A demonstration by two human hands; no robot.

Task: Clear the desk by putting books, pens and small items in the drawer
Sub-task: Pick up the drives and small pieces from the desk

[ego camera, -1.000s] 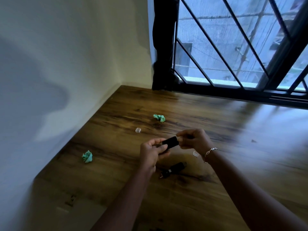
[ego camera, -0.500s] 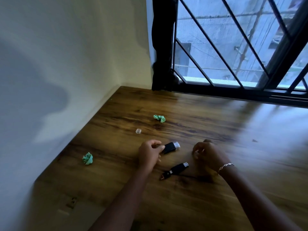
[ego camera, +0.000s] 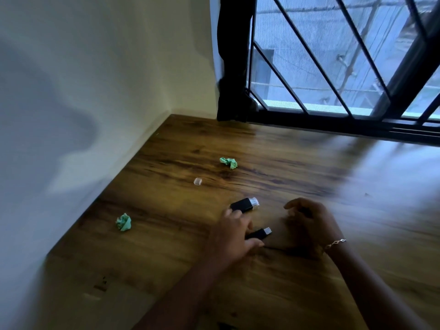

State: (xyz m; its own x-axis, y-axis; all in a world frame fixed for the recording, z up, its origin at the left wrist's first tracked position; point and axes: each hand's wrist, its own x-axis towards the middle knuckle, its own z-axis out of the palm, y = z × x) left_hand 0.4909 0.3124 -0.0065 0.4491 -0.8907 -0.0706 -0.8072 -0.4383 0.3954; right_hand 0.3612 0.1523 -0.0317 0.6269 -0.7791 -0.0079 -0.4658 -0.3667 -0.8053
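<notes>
Two bare forearms reach in from the near edge over the wooden desk (ego camera: pixel 297 294). The left hand (ego camera: pixel 234 236) lies over the rear end of the nearer black USB stick (ego camera: pixel 258 233), with the thumb on the stick's near side and the fingers spread slightly on its far side. Blur makes it impossible to tell whether they actually pinch it. The stick's bare metal plug points right, towards the right hand (ego camera: pixel 309 222). That hand sits just beside the plug with its fingers curled down towards the wood. Whether anything lies inside the curl cannot be told. A thin chain bracelet (ego camera: pixel 333 244) circles its wrist.

Just beyond the left fingertips, the second black USB stick (ego camera: pixel 244 204) lies flat on the desk, a clear cap over its plug. Off to the left, near the wall (ego camera: pixel 83 91), sits a crumpled green paper wad (ego camera: pixel 123 222). Farther back a small loose clear cap (ego camera: pixel 197 181) rests alone on the wood, and beyond it is another green paper wad (ego camera: pixel 229 162). A black-framed window grille (ego camera: pixel 333 120) runs along the desk's far edge.
</notes>
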